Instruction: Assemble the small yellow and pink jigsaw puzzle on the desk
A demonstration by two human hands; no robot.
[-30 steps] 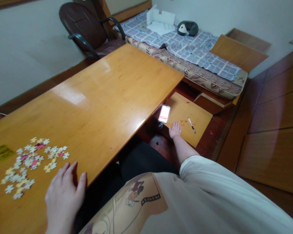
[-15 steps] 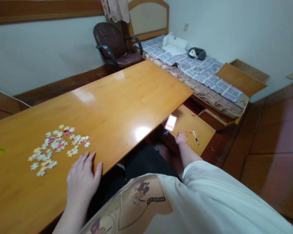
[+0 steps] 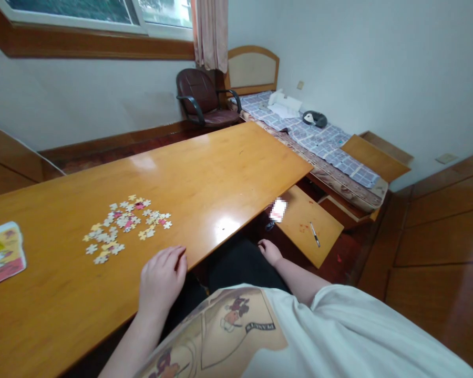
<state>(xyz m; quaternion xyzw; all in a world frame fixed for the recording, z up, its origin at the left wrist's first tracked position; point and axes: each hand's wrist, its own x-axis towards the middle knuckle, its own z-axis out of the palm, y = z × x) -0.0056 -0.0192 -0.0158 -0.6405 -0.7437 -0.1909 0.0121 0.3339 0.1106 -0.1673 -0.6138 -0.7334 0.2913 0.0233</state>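
My left hand (image 3: 163,275) rests on the near edge of the wooden table (image 3: 216,178), palm down, its fingers slightly bent and nothing seen in it. Beyond its fingertips lies a loose spread of jigsaw puzzle pieces (image 3: 124,220), mostly white and yellow with some pink ones. Over my dark-clothed lap, my right hand (image 3: 271,253) hangs with loosely bent fingers and no object visible in it. It is apart from the lower wooden surface (image 3: 295,210), where a pen (image 3: 314,234) and a blurred-out white item (image 3: 278,209) lie.
A colourful printed sheet or packet (image 3: 3,254) lies at the table's left. Past the far end stand a brown armchair (image 3: 201,97) and a bed (image 3: 299,126) with a neck pillow (image 3: 314,118). Small reddish scraps (image 3: 304,228) lie near the pen.
My right hand has drawn back from the lower surface to my lap. The left hand's fingers have come closer together. The view has tilted up and turned left, showing the window and printed sheet.
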